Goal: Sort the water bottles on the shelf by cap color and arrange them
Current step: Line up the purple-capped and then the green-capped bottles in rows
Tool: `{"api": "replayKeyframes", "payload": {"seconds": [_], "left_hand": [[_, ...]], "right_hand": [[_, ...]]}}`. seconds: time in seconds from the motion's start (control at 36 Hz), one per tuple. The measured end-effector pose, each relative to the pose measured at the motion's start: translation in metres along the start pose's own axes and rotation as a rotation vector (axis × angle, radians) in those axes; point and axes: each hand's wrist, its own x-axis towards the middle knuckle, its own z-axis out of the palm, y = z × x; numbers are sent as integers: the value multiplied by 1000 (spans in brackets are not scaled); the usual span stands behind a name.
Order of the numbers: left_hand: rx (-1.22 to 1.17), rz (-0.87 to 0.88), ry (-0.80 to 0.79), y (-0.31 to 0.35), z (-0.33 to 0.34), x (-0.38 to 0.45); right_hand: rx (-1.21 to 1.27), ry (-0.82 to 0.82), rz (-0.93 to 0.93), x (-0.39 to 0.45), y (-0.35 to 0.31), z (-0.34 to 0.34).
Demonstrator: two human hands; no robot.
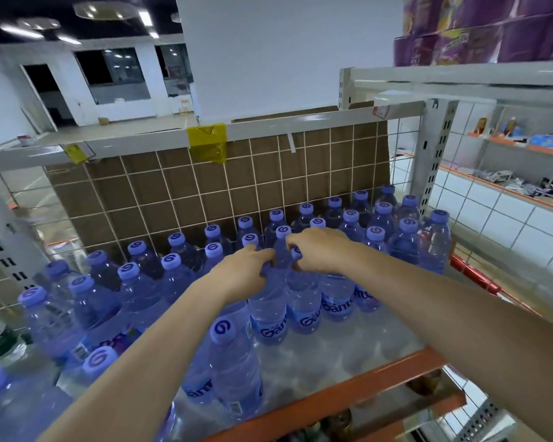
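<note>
Both hands reach into the middle of the shelf point(348, 371), where many water bottles point(141, 282) with purple caps stand upright in rows in front of a wire grid point(205, 193) backed by brown cardboard. The left hand point(243, 271) has its fingers point(267, 258) curled around the neck of one bottle point(268, 301), and the right hand point(320, 250) grips the top of the neighbouring bottle point(304, 301) in the same way, the two hands almost touching. One more bottle point(233, 365) stands alone nearer the orange front edge point(364, 378), under the left forearm, and purple packages point(479, 30) are stacked on the higher shelf at the right.
</note>
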Motion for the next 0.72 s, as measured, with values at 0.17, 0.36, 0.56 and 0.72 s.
{"api": "replayKeyframes", "payload": {"seconds": [0.17,0.36,0.56,0.72], "left_hand": [[-35,-45,221,-4,-12,-14],[-166,-240,395,-28,-35,-45],[-192,-406,325,-41,-29,-81],[-129,-441,-55,-45,-29,-104]], "right_hand": [[-175,153,-77,5,-3,0],[29,300,-233,14,-26,-8],[110,304,-343,15,-49,-12],[61,172,-386,19,-66,-1]]}}
